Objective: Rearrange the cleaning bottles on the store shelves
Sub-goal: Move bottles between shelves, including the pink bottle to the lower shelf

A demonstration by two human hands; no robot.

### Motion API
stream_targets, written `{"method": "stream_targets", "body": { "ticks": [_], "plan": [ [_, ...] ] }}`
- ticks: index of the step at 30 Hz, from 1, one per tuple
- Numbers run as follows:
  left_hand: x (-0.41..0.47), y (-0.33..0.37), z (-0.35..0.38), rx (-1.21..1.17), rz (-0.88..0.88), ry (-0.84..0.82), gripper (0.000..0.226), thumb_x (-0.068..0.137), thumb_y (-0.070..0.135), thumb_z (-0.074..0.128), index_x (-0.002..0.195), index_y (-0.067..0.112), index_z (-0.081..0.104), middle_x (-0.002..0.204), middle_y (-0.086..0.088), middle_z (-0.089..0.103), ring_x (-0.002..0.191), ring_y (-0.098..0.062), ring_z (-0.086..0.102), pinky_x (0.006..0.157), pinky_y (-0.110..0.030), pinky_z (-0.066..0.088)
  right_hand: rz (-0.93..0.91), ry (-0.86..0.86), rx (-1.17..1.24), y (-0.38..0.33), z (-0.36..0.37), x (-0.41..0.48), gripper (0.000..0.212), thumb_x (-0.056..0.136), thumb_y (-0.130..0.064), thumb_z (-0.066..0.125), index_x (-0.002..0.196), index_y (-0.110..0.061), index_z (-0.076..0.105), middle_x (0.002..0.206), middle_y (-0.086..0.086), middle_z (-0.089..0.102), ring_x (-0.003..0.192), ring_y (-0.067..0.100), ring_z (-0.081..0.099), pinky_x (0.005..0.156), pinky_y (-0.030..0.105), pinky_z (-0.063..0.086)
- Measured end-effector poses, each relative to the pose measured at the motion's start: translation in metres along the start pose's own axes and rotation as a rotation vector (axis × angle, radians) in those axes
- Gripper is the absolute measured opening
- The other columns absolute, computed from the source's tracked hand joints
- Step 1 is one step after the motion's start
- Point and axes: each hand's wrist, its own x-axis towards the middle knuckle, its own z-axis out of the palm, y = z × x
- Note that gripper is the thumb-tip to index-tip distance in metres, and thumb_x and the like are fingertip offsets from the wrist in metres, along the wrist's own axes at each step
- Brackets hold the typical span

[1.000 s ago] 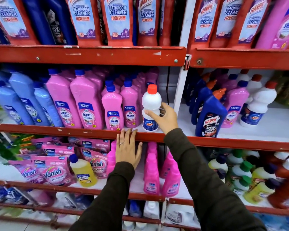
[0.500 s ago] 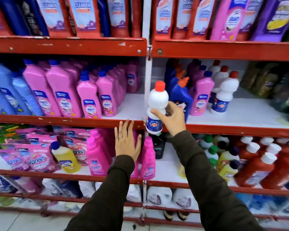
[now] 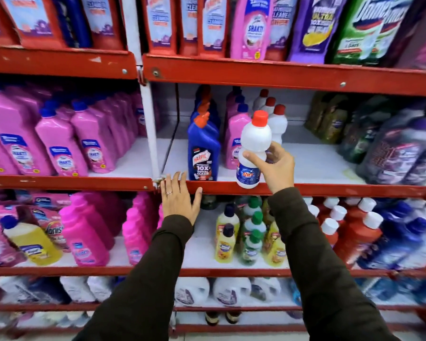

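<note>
My right hand [image 3: 276, 166] grips a white bottle [image 3: 254, 141] with a red cap and a blue label, held upright just in front of the middle shelf's red edge [image 3: 330, 188]. Behind it on that shelf stand more white red-capped bottles [image 3: 278, 121], a row of pink bottles [image 3: 235, 134] and a row of blue Harpic bottles [image 3: 203, 143]. My left hand [image 3: 178, 199] lies flat with fingers spread on the shelf's red front edge, just right of the white upright post [image 3: 149, 134].
Pink Shakti bottles [image 3: 59, 143] fill the middle shelf left of the post. Dark purple and green bottles [image 3: 399, 148] crowd its right end, with bare white shelf [image 3: 312, 161] between. Yellow bottles [image 3: 225, 239], red bottles [image 3: 354, 232] and pink bottles [image 3: 89, 232] stand below.
The view has swung right. My right hand carried the white bottle from the left bay past the post to the right bay. My left hand slid right along the shelf edge.
</note>
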Motion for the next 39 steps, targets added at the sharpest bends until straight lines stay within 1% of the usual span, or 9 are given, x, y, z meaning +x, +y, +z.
{"method": "stream_targets", "body": {
  "ticks": [2, 7, 10, 15, 27, 30, 33, 35, 39],
  "plan": [
    [0.003, 0.003, 0.005, 0.002, -0.038, -0.009, 0.069, 0.095, 0.051, 0.037, 0.147, 0.006, 0.038, 0.153, -0.016, 0.041, 0.149, -0.037, 0.024, 0.125, -0.050, 0.012, -0.015, 0.019, -0.019, 0.003, -0.016, 0.013, 0.042, 0.073, -0.018, 0.089, 0.108, -0.020, 0.068, 0.099, -0.007, 0.073, 0.085, -0.007, 0.068, 0.071, 0.008, 0.052],
    [0.003, 0.000, 0.016, 0.055, -0.039, 0.048, 0.074, 0.092, 0.058, 0.028, 0.147, 0.010, 0.041, 0.150, -0.012, 0.046, 0.147, -0.035, 0.028, 0.124, -0.052, 0.015, -0.028, 0.043, -0.040, 0.019, -0.044, 0.044, 0.047, 0.075, -0.014, 0.087, 0.117, -0.015, 0.065, 0.111, 0.003, 0.070, 0.100, 0.016, 0.068, 0.072, 0.005, 0.052],
    [0.002, -0.003, 0.021, 0.080, -0.038, 0.066, 0.075, 0.091, 0.060, 0.025, 0.147, 0.013, 0.040, 0.150, -0.011, 0.046, 0.147, -0.034, 0.029, 0.124, -0.052, 0.015, -0.007, 0.033, -0.056, 0.033, -0.054, 0.056, 0.050, 0.077, -0.012, 0.086, 0.122, -0.005, 0.066, 0.117, 0.009, 0.071, 0.105, 0.020, 0.067, 0.082, 0.015, 0.058],
    [0.002, -0.003, 0.025, 0.070, -0.038, 0.084, 0.074, 0.091, 0.060, 0.027, 0.147, 0.013, 0.040, 0.149, -0.012, 0.047, 0.146, -0.035, 0.030, 0.124, -0.053, 0.016, 0.059, 0.004, -0.083, 0.050, -0.058, 0.060, 0.051, 0.081, -0.013, 0.083, 0.127, -0.002, 0.064, 0.127, 0.015, 0.068, 0.111, 0.025, 0.064, 0.096, 0.038, 0.056],
    [0.000, -0.005, 0.023, 0.118, -0.030, 0.057, 0.077, 0.090, 0.061, 0.020, 0.151, 0.015, 0.034, 0.154, -0.011, 0.041, 0.149, -0.033, 0.027, 0.125, -0.053, 0.015, 0.129, -0.095, -0.125, 0.052, -0.062, 0.065, 0.057, 0.090, -0.019, 0.074, 0.141, -0.004, 0.053, 0.141, 0.015, 0.061, 0.125, 0.030, 0.060, 0.103, 0.046, 0.054],
    [0.000, -0.004, 0.017, 0.095, -0.040, 0.025, 0.079, 0.090, 0.062, 0.017, 0.152, 0.016, 0.032, 0.156, -0.009, 0.038, 0.150, -0.032, 0.024, 0.125, -0.052, 0.012, 0.131, -0.103, -0.154, 0.049, -0.061, 0.061, 0.062, 0.091, -0.020, 0.072, 0.147, -0.010, 0.045, 0.147, 0.014, 0.056, 0.132, 0.031, 0.056, 0.104, 0.042, 0.052],
    [0.002, -0.002, 0.010, 0.029, -0.047, 0.020, 0.074, 0.093, 0.060, 0.023, 0.154, 0.018, 0.028, 0.159, -0.009, 0.034, 0.151, -0.031, 0.022, 0.126, -0.052, 0.010, 0.033, -0.029, -0.198, 0.043, -0.057, 0.050, 0.078, 0.090, -0.020, 0.074, 0.154, -0.016, 0.031, 0.157, 0.010, 0.044, 0.141, 0.025, 0.046, 0.104, 0.029, 0.042],
    [0.004, 0.001, 0.001, -0.032, -0.038, 0.064, 0.073, 0.094, 0.059, 0.026, 0.153, 0.017, 0.027, 0.159, -0.009, 0.034, 0.150, -0.031, 0.023, 0.125, -0.052, 0.012, -0.109, 0.087, -0.278, 0.037, -0.052, 0.039, 0.079, 0.090, -0.030, 0.073, 0.155, -0.017, 0.031, 0.158, 0.008, 0.039, 0.145, 0.022, 0.039, 0.111, 0.026, 0.033],
    [0.013, 0.015, -0.021, -0.124, 0.080, 0.172, 0.071, 0.095, 0.057, 0.029, 0.155, 0.020, 0.021, 0.162, -0.007, 0.028, 0.152, -0.027, 0.018, 0.126, -0.048, 0.012, -0.365, 0.183, -0.512, 0.012, -0.035, 0.027, 0.066, 0.096, -0.043, 0.057, 0.153, -0.016, 0.037, 0.156, 0.009, 0.039, 0.151, 0.028, 0.031, 0.122, 0.048, 0.029]
  ]
}}
